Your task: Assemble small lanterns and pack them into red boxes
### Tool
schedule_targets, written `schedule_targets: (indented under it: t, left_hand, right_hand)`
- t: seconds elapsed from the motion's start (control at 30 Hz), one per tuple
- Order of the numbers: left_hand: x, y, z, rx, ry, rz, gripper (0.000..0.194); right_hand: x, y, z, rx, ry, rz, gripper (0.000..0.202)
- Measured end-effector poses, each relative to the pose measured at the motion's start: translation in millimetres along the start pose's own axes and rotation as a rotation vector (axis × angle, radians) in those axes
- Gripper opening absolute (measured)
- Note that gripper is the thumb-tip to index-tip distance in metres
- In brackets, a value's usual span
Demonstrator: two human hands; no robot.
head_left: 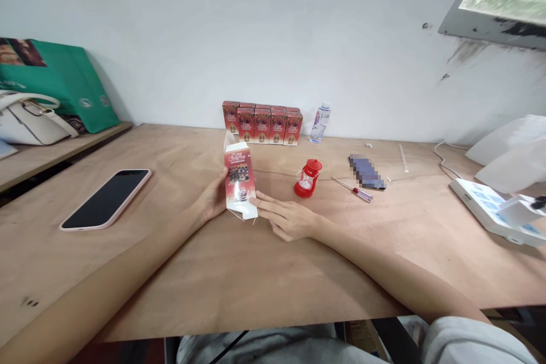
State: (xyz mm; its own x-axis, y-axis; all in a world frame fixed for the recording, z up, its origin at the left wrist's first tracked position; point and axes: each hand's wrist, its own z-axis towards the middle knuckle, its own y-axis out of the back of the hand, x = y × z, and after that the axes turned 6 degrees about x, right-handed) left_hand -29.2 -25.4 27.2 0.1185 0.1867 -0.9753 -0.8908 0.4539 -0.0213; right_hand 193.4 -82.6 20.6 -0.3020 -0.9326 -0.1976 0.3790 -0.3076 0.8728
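A red and white printed carton (239,179) is held above the tabletop, with flaps open at its top and at its lower end. My left hand (216,193) grips the carton's left side; part of its fingers is hidden behind the box. At the carton's lower right edge, my right hand (288,217) touches it with fingers stretched out. To the right, a small red lantern (307,178) with a wire handle stands upright on the table, apart from both hands.
Several red boxes (270,126) and a clear bottle (319,123) stand by the wall. A screwdriver (355,190) and a dark phone-like object (367,172) lie right of the lantern. A power strip (490,210) sits far right, a pink-edged phone (106,199) left, bags (77,85) beyond.
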Motion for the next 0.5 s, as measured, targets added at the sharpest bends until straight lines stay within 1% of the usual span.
schedule_targets:
  t: [0.07, 0.1, 0.13, 0.2, 0.3, 0.37, 0.43, 0.5]
  left_hand:
    - [-3.7, -1.2, -2.2, 0.112, 0.158, -0.289, 0.058]
    - [-4.3, -1.4, -3.1, 0.145, 0.216, -0.407, 0.056]
    - [-4.2, -1.4, -3.7, 0.148, 0.244, -0.48, 0.054]
    - [-2.5, -1.8, -4.1, 0.093, 0.26, -0.551, 0.047]
    - [-0.1, -4.6, -3.1, -0.087, 0.213, -0.59, 0.028]
    - [-0.9, -7.8, -2.2, -0.181, 0.184, -0.609, 0.02]
    - [-4.1, -10.9, -1.8, -0.215, 0.187, -0.615, 0.017]
    - [-8.6, -13.4, -1.9, -0.219, 0.2, -0.605, 0.017]
  right_hand:
    - [0.4, 0.5, 1.0, -0.015, -0.004, 0.002, 0.055]
    - [0.8, 1.1, 1.4, -0.032, -0.004, 0.003, 0.053]
    - [1.3, 1.7, 1.6, -0.051, -0.002, 0.003, 0.051]
    - [2.0, 1.8, 0.6, -0.096, 0.0, 0.007, 0.048]
    - [2.3, -2.1, -4.2, -0.185, -0.029, 0.03, 0.043]
    - [2.0, -6.3, -7.7, -0.26, -0.061, 0.068, 0.041]
    - [1.6, -9.3, -9.7, -0.31, -0.085, 0.084, 0.038]
    - [1.3, -9.3, -9.3, -0.321, -0.1, 0.056, 0.035]
